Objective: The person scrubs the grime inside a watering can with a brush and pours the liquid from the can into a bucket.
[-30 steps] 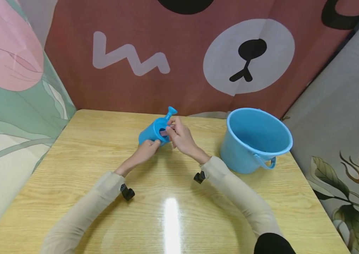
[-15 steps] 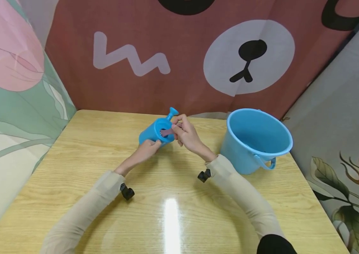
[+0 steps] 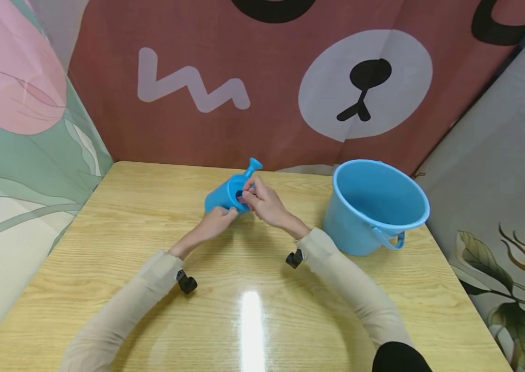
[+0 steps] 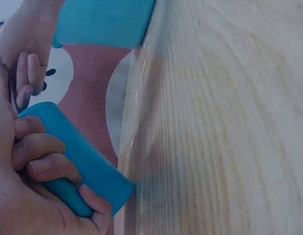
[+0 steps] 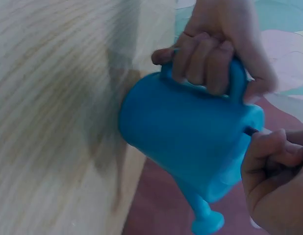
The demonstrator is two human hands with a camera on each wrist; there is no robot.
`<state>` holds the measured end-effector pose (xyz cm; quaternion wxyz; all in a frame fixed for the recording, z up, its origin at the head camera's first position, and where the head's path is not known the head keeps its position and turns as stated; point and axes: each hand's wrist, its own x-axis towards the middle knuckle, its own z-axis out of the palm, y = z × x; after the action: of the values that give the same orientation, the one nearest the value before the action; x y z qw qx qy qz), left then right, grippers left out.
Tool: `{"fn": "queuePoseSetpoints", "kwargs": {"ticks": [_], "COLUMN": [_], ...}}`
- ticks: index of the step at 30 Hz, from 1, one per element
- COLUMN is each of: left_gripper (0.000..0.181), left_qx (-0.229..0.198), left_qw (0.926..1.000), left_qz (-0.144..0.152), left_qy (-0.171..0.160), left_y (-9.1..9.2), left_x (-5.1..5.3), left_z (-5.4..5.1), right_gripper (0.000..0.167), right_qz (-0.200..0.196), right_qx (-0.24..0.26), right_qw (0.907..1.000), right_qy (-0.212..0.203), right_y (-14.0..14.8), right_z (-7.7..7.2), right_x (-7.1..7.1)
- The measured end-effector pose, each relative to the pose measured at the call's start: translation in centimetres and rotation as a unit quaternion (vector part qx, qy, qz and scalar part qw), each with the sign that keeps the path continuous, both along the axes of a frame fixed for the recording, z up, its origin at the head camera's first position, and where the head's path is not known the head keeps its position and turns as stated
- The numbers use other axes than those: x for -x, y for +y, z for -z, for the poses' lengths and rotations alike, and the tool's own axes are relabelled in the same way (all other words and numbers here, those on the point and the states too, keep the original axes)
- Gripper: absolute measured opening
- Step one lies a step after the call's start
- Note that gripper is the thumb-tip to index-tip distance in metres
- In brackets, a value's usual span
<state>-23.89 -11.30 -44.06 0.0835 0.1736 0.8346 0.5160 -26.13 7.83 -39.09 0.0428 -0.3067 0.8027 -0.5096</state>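
A blue toy watering can [image 3: 218, 199] is held tilted above the wooden table, its mouth facing the right hand and its spout toward the back. My left hand [image 3: 216, 223] has its fingers curled round the can's handle [image 5: 238, 81], as the right wrist view shows. Thumb and fingers of my right hand [image 3: 266, 205] pinch a slim mauve tool [image 3: 241, 199] at the can's mouth. The tool's far end lies inside the can, out of sight; in the earlier head view that end looks toothed, like a small rake.
To the right stands a large light blue bucket [image 3: 360, 227], its handle hanging at the front. The wooden table [image 3: 150, 310] reaches back to a curtain with a bear print [image 3: 271, 129]. A small black camera sits on each wrist.
The right hand drew the mauve tool partway out to the right, showing its toothed end, then moved it back left into the can. The left hand and can hardly moved.
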Motion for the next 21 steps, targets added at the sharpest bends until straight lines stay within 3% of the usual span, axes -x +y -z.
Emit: {"fn": "queuePoseSetpoints", "kwargs": {"ticks": [9,16,21], "left_gripper": [0.05,0.051,0.052], "left_qx": [-0.002,0.002,0.007], "left_qw": [1.0,0.9998,0.9997], "left_qz": [0.004,0.02,0.02], "left_qy": [0.001,0.007,0.008], "left_y": [-0.2,-0.2,-0.2], "left_x": [0.1,-0.1,0.1], "left_z": [0.1,0.2,0.1], "right_gripper": [0.017,0.011,0.016], "right_qz": [-0.01,-0.037,-0.055], "right_qx": [-0.055,-0.125,-0.135], "right_qw": [0.9932,0.9837,0.9819], "right_qy": [0.102,0.124,0.121], "right_y": [1.4,0.7,1.6], "right_z": [-1.5,-0.8,-2.1], "right_x": [-0.1,0.4,0.2]}}
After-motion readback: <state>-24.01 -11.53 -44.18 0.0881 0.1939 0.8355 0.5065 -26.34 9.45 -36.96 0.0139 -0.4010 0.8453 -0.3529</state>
